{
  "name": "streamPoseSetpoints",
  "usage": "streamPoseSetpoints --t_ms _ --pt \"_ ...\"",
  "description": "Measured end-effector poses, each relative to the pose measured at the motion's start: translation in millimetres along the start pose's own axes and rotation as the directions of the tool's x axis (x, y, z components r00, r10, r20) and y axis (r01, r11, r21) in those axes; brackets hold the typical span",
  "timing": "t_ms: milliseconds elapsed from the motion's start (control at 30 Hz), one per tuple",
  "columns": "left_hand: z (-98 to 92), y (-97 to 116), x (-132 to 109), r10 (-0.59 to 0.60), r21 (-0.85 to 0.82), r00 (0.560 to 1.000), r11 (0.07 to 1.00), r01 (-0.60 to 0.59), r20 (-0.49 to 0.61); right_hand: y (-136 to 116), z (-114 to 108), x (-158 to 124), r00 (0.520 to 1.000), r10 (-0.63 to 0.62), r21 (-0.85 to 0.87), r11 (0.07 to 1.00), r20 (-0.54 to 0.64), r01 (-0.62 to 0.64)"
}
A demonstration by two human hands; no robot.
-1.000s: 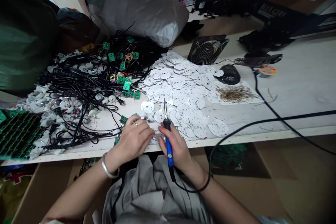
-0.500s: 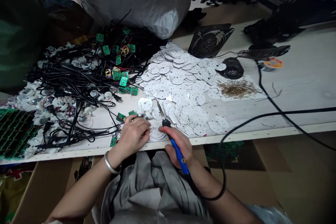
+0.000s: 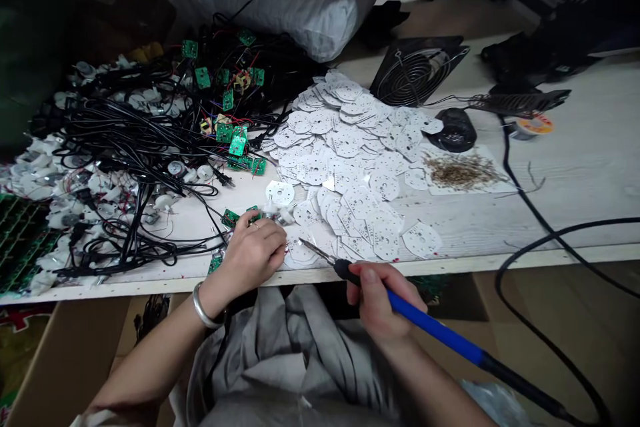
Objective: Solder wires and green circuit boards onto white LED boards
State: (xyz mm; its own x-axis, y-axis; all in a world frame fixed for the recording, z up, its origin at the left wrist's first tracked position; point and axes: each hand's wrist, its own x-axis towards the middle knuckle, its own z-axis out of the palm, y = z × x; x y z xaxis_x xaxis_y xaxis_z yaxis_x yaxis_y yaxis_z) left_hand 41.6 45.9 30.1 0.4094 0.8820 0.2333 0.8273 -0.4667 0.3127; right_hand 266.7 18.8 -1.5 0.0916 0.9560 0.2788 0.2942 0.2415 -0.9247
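Observation:
My right hand (image 3: 387,300) grips a blue soldering iron (image 3: 430,328), its metal tip pointing left over a round white circuit board (image 3: 303,253) near the bench's front edge. Beside that board, my left hand (image 3: 256,250) has its fingers curled in and pressed together. What they hold, if anything, is hidden behind the knuckles. A small white motor part (image 3: 284,215) lies just beyond its fingertips, and a green circuit board (image 3: 230,217) shows close to the knuckles. One loose white board (image 3: 280,193) lies farther back.
White boards (image 3: 345,140) are heaped mid-bench. Black cables (image 3: 125,153) tangle with motors and green boards on the left. A fan (image 3: 417,73) stands behind a paper of brown clippings (image 3: 460,170). A solder spool (image 3: 534,127) sits right; the iron's cord (image 3: 510,293) loops over the edge.
My right hand has moved right and back toward me, and the soldering iron now lies flatter, its tip lower. My left hand has stayed almost in place. The view has shifted slightly.

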Motion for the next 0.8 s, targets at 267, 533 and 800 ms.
streamPoseSetpoints --t_ms 267,533,800 --pt "1.7 0 -1 -0.009 -0.033 1.000 0.999 0.009 0.001 -11 9 6 0.995 0.070 -0.085 0.994 0.075 -0.063" --pt "4.5 -1 0 -0.010 -0.029 1.000 1.000 0.009 -0.026 -24 17 4 0.996 0.012 -0.121 0.993 0.092 0.000" --pt "3.3 -1 -1 -0.021 -0.021 1.000 1.000 0.021 0.005 -30 16 19 0.907 -0.385 -0.128 0.904 0.169 0.407"
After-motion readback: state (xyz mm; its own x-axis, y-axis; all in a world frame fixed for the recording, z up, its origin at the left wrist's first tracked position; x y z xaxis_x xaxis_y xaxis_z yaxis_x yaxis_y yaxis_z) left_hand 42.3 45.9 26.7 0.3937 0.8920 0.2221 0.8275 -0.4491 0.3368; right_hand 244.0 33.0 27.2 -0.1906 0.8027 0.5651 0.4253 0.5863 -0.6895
